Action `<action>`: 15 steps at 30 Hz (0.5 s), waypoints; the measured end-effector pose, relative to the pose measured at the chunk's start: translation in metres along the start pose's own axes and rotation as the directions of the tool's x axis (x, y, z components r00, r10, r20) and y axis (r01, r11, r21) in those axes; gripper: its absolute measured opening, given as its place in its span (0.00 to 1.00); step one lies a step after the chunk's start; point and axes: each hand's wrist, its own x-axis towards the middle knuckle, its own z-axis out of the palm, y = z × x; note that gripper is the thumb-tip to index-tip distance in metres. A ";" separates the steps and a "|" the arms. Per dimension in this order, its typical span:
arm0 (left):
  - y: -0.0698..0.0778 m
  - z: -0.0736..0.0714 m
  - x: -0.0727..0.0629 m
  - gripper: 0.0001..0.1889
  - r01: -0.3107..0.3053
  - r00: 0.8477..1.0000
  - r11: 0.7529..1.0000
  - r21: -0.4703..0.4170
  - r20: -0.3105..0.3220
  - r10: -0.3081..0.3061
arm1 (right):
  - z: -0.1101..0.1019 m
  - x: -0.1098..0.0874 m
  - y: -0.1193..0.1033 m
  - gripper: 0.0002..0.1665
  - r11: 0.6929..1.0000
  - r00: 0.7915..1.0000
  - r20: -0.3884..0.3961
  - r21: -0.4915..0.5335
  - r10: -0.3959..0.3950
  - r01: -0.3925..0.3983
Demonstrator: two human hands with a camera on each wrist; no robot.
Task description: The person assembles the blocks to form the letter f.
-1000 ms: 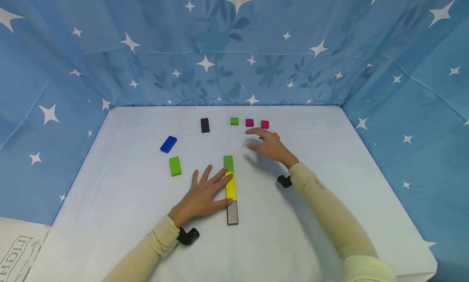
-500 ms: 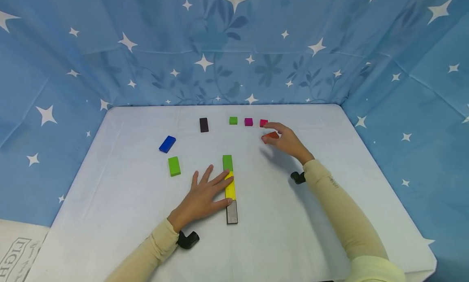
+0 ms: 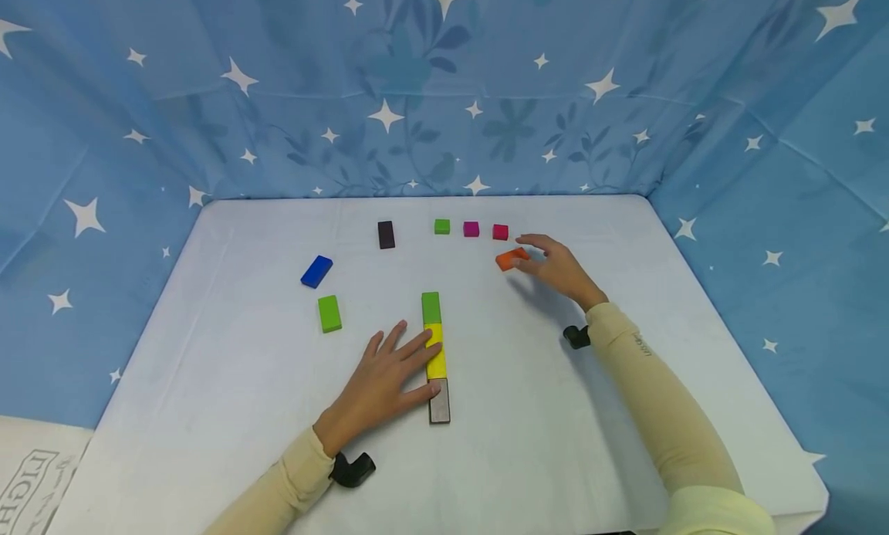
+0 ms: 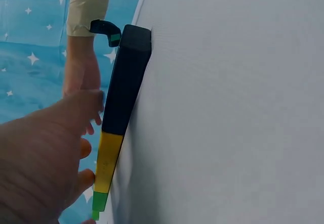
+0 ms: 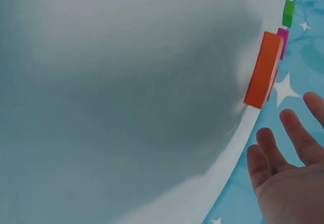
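Observation:
My left hand (image 3: 375,384) lies with spread fingers along a straight row of blocks. Two of its fingertips rest on the yellow block (image 3: 435,364), and the thumb reaches the dark grey block (image 3: 439,408) at the near end. A green block (image 3: 431,307) forms the row's far end. The left wrist view shows the dark block (image 4: 126,82) large, close to the thumb. My right hand (image 3: 562,274) hovers beside an orange block (image 3: 508,260), thumb near its right end, fingers loosely bent. In the right wrist view the fingers are apart from the orange block (image 5: 264,70).
Small green (image 3: 442,226), purple (image 3: 471,228) and pinkish-red (image 3: 500,231) blocks stand along the back. Farther left lie a black block (image 3: 386,235), a blue block (image 3: 316,272) and a light-green block (image 3: 329,314). A starry blue curtain (image 3: 312,79) encloses the white table (image 3: 528,442).
My right hand moved right to the orange block, had its thumb and fingers about it, then drew slightly away. The left hand slid a little toward me, its thumb now at the grey block.

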 end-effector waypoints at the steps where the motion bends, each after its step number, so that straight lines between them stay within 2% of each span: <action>1: 0.000 0.000 -0.001 0.32 0.001 1.000 1.000 0.006 0.001 -0.001 | -0.001 0.000 0.001 0.35 1.000 1.000 0.005 -0.002 0.011 -0.011; 7: 0.003 0.000 -0.002 0.30 0.023 1.000 0.999 0.024 0.012 -0.023 | -0.003 0.002 0.006 0.39 0.998 0.998 0.046 -0.045 0.035 -0.033; 15: 0.006 0.002 -0.006 0.29 0.100 0.995 0.994 -0.044 0.018 -0.099 | -0.004 0.005 0.006 0.39 0.996 0.995 0.089 -0.082 0.034 -0.027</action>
